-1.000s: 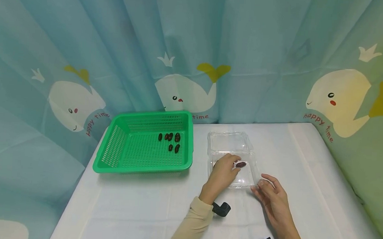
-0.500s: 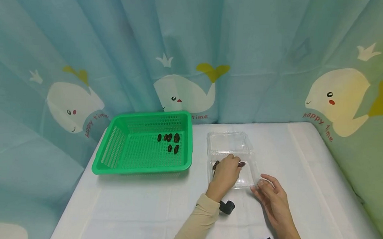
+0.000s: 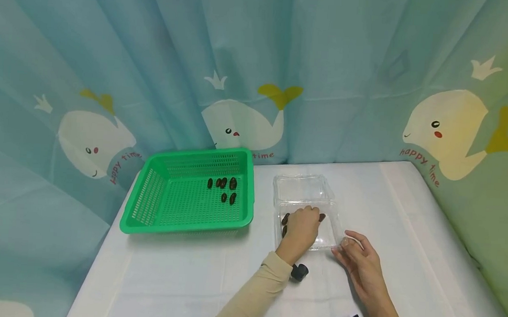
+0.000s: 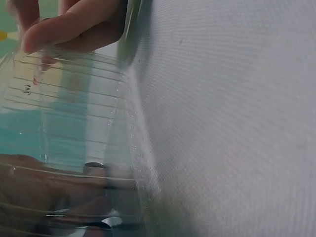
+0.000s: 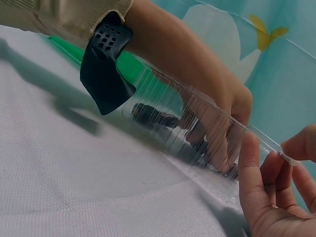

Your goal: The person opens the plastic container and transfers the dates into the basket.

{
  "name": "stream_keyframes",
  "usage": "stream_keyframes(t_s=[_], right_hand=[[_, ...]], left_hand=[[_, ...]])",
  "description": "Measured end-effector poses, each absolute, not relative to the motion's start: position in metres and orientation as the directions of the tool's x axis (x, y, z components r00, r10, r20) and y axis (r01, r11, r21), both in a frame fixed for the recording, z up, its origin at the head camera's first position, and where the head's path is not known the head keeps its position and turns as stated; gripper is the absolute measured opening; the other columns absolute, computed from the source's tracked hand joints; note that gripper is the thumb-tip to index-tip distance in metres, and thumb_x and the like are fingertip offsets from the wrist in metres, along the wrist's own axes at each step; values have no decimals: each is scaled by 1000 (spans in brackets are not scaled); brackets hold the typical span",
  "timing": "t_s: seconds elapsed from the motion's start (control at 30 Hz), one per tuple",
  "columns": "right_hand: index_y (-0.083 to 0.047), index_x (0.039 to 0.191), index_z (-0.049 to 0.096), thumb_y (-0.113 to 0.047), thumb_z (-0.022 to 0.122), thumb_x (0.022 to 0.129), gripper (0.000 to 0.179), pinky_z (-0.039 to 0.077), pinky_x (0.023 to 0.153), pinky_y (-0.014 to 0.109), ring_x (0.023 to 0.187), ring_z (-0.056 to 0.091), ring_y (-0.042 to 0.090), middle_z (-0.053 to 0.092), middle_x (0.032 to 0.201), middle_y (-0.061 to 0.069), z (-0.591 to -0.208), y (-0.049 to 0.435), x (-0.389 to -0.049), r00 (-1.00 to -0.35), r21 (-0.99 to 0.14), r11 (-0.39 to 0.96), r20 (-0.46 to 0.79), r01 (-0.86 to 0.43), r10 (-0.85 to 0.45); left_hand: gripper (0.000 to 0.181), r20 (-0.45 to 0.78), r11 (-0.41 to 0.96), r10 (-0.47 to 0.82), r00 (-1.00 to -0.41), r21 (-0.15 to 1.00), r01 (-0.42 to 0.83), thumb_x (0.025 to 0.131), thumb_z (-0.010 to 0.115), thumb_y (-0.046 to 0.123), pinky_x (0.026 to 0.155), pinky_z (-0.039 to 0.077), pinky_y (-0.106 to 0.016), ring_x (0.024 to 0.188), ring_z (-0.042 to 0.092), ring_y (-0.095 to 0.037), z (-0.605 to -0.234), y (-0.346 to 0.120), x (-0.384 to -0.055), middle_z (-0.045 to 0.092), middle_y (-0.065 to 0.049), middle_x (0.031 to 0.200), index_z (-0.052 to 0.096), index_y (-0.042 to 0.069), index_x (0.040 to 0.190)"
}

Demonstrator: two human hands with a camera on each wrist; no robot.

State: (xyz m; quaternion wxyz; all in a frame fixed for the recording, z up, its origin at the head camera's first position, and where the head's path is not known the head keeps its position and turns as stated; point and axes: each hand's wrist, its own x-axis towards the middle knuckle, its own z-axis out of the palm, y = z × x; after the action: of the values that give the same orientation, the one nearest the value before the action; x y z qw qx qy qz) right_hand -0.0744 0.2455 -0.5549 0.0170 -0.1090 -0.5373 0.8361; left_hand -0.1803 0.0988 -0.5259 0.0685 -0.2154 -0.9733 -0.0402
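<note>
A clear plastic clamshell box [image 3: 328, 235] lies with its lid [image 3: 300, 188] folded back. My left hand [image 3: 302, 228] reaches down inside, fingers bent at a dark brown date [image 3: 322, 217] whose far end shows beyond them; the rest of it is covered by the hand. Two other dates [image 3: 285, 219] lie along the box's left wall. In the right wrist view, the left fingertips point down at the box floor beside dark dates [image 5: 148, 113]. My right hand [image 3: 362, 264] pinches the box's near right corner, thumb over the rim.
To the left stands a green perforated basket [image 3: 178, 205] with several dates [image 3: 233, 183] toward its right side. A white cloth [image 3: 178, 279] covers the table. Behind it hangs a blue whale-print curtain [image 3: 339, 86].
My left hand has moved slightly right over the date in the box, covering more of it and uncovering the dates along the left wall. My right hand has stayed at the corner.
</note>
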Motion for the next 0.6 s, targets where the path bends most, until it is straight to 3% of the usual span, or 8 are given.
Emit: stream_keyframes(t_s=[0.33,0.6], right_hand=[[-10,134,49,-4,58,106,30,62,91,26,96,72,5,68,100,-7,-554,245,-75,-970,-911,-398,-187,112,155],[-9,134,49,-3,57,106,30,62,91,26,96,73,5,69,101,-7,-553,245,-74,-972,-910,-400,-181,108,148]], left_hand=[[9,149,887,454,-879,15,461,93,76,26,50,52,-30,72,72,-16,-525,98,-181,72,2,87,75,18,98],[9,160,856,511,-844,-10,516,97,72,27,51,54,-30,75,70,-14,-518,88,-178,72,4,89,75,19,102]])
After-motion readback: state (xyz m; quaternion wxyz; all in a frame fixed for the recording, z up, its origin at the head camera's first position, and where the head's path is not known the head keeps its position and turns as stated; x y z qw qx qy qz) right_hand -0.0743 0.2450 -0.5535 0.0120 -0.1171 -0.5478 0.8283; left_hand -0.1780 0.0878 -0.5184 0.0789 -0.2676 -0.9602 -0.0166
